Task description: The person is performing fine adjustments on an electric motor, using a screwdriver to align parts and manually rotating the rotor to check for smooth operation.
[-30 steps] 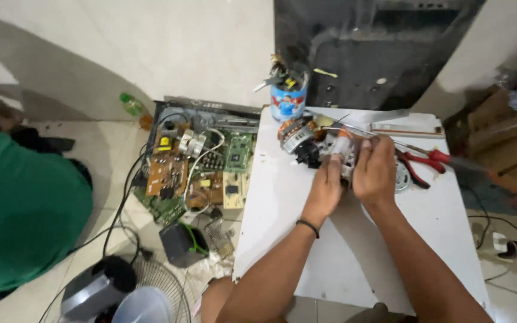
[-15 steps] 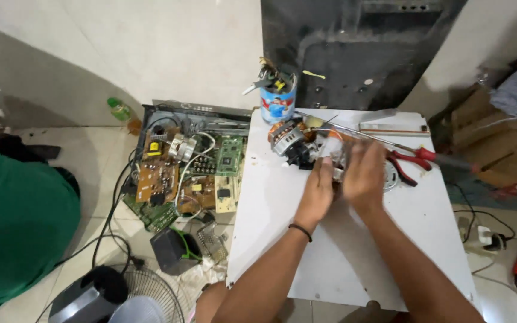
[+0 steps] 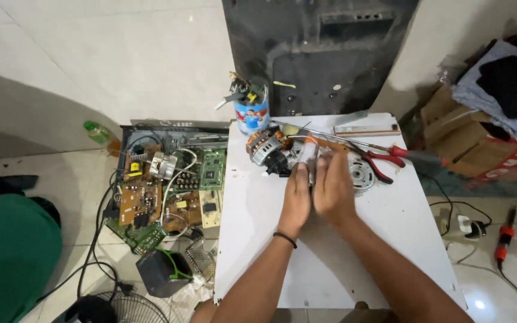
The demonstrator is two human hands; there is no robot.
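Head view shows the left hand and right hand pressed together, clenched on a small part hidden between them, just beside the motor on the white table. Squeezing blind, a finger could slip against the copper windings, or the motor could roll toward the red pliers.

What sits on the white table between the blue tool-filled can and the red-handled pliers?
In the head view, the copper-wound motor lies between the blue can and the red-handled pliers, with thin metal rods crossing behind it.
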